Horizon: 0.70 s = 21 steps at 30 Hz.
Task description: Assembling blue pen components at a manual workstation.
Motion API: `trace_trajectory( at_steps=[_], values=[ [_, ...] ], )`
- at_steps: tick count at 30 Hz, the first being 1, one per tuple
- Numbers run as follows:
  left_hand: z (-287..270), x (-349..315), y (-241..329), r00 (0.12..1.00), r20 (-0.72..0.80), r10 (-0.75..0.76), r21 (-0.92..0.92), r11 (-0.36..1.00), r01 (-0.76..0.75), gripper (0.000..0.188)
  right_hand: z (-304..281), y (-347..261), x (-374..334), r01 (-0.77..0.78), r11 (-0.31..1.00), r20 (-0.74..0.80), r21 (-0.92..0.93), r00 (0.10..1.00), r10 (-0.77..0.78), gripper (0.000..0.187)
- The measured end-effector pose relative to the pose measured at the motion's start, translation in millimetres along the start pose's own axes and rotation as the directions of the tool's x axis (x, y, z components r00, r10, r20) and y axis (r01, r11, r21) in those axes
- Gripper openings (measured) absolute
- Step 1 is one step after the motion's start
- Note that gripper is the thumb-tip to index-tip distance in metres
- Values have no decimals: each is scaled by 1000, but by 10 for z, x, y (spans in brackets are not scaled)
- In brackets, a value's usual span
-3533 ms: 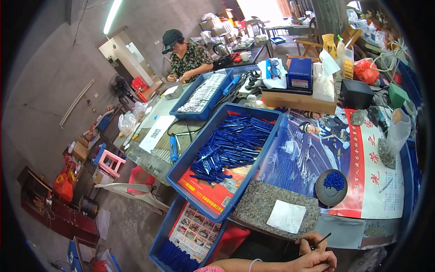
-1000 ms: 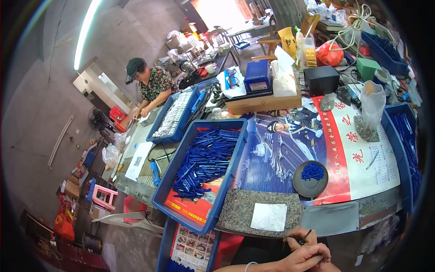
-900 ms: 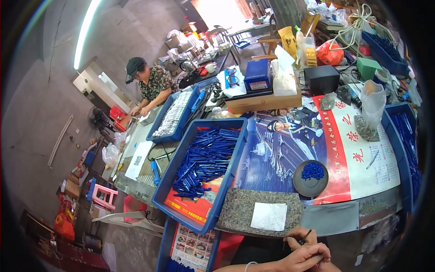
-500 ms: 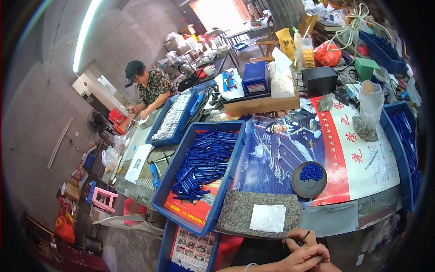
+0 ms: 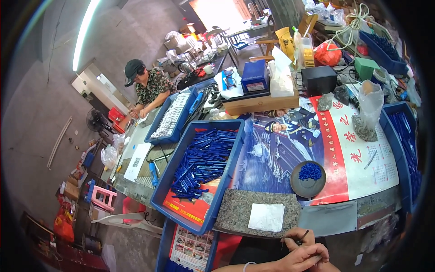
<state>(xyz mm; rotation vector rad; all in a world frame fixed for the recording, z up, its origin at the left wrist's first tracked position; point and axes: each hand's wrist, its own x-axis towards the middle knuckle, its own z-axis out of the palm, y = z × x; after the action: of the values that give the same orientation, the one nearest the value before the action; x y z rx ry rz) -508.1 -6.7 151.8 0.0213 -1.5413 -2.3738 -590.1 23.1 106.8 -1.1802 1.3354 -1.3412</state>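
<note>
Holding steady — hands [image 5: 302,254] still pinch thin rod [image 5: 302,236].

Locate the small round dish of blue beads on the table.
In the head view the round dish sits right of centre on the printed poster, right of the blue tray of pens.

- A long fluorescent tube [image 5: 84,32] glows on the grey concrete wall [image 5: 41,90] at the left.
- Bright daylight comes through an opening [image 5: 217,11] at the far end of the room.
- A pink plastic stool [image 5: 102,198] stands on the grey floor [image 5: 131,245] beside the workbench [image 5: 335,217].
- A floor fan [image 5: 96,121] stands near the wall.
- A wooden chair [image 5: 267,43] stands near the far end.
</note>
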Motion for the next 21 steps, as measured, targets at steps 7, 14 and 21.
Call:
trace_trajectory(
  at_steps=[7,14,21],
  values=[
    [-1,12,-3,1000,-7,5,12,1000,-5,15,-42,80,12,-1,1000,6,-3,1000,1,4],
    [-43,24,39,1000,7,-24,15,1000,24,15,-16,173,35,-16,999,-14,51,1000,17,4],
    [-3,-26,30,1000,6,-1,5,1000,1,15,27,160,4,61,998,-55,-12,997,-61,4]
  ],
)
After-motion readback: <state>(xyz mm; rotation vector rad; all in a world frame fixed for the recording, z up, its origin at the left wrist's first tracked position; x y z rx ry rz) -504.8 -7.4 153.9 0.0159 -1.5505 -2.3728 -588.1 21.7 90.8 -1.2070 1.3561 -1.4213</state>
